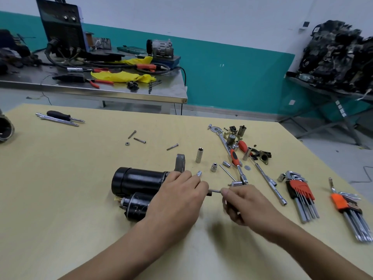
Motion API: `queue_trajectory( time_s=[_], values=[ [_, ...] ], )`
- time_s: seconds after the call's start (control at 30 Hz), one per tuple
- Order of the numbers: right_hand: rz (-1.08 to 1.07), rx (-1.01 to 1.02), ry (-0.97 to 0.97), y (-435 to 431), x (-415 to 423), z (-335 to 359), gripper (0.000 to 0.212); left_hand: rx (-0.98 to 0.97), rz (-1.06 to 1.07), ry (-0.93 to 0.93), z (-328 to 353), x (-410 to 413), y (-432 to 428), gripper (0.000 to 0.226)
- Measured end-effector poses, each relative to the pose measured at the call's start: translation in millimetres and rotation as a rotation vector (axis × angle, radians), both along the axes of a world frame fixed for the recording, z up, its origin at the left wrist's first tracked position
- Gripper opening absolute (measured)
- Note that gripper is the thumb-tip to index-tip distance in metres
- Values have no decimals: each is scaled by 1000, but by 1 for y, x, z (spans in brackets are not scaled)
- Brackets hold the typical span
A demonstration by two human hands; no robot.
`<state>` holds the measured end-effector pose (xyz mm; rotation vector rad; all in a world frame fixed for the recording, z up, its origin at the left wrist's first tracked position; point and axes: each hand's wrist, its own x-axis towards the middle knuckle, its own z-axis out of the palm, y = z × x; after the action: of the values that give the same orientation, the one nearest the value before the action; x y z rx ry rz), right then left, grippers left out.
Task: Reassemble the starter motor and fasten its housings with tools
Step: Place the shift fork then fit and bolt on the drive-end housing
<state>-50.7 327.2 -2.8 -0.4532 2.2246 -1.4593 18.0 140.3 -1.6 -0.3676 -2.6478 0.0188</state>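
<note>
1. The left hand (177, 199) lies over the right end of the starter motor (139, 180). Its fingers are curled over the housing and hold it.
2. The motor lies on its side on the yellow table (80, 199). Its black body runs out to the left of that hand. The smaller solenoid (137, 205) sits on the near side of the body, just left of the wrist.
3. The motor's grey mounting ear (180, 162) stands up just beyond the left knuckles.
4. The right hand (242, 205) is just to the right of the left one, with its fingers closed around a slim tool (215, 191).
5. The tool's thin metal shaft points left and reaches the left fingertips. What its tip meets is hidden by them.
6. Just beyond the right hand lies a ratchet (235, 156) with an orange and black handle, its head near the thumb.
7. A small socket (199, 174) lies just beyond the left fingertips, and a tall socket (199, 155) stands upright farther out.
8. To the right of the right hand, well apart from it, lie 2 hex key sets (300, 188) in orange holders.
9. Far beyond the left hand, 3 loose bolts (139, 140) and 1 nut (127, 143) are scattered on the table.
</note>
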Motion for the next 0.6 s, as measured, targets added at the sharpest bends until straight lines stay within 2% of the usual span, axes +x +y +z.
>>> queue_trajectory(
  time_s=[0.03,0.07,0.1,0.13,0.23,0.27,0.33,0.37,0.4,0.47,0.5,0.53,0.57,0.6],
  values=[
    [-92,-158,-357,-7,3,3,47,-6,2,-5,0,0,0,14],
    [-155,-237,-532,-8,4,3,47,-7,2,-14,0,1,-1,15],
    [-173,-240,-554,-6,3,3,48,-4,1,-21,0,1,-1,16],
    [-132,-145,-395,-3,2,2,48,-1,3,-26,0,1,-1,16],
    [82,239,429,14,-2,5,24,8,5,-29,-1,1,-1,18],
    [143,278,600,20,-4,9,19,9,5,-29,-1,1,0,17],
    [247,293,708,21,-9,10,13,6,7,-19,-1,1,0,16],
    [241,249,641,18,-8,9,23,6,7,-13,0,1,0,15],
    [149,154,459,11,-7,9,34,13,5,-6,0,2,0,15],
    [-95,-118,-155,-4,-6,9,45,21,-6,3,-1,2,0,15],
    [-174,-207,-402,-9,-6,7,44,13,-8,1,0,3,-1,16],
    [-228,-235,-530,-12,-6,8,42,2,-6,-7,0,3,-1,19],
    [-222,-173,-514,-10,-6,8,42,-5,-2,-15,0,3,-1,23],
    [-165,-47,-344,-5,-6,6,43,-7,-1,-21,0,3,-1,25]
  ],
)
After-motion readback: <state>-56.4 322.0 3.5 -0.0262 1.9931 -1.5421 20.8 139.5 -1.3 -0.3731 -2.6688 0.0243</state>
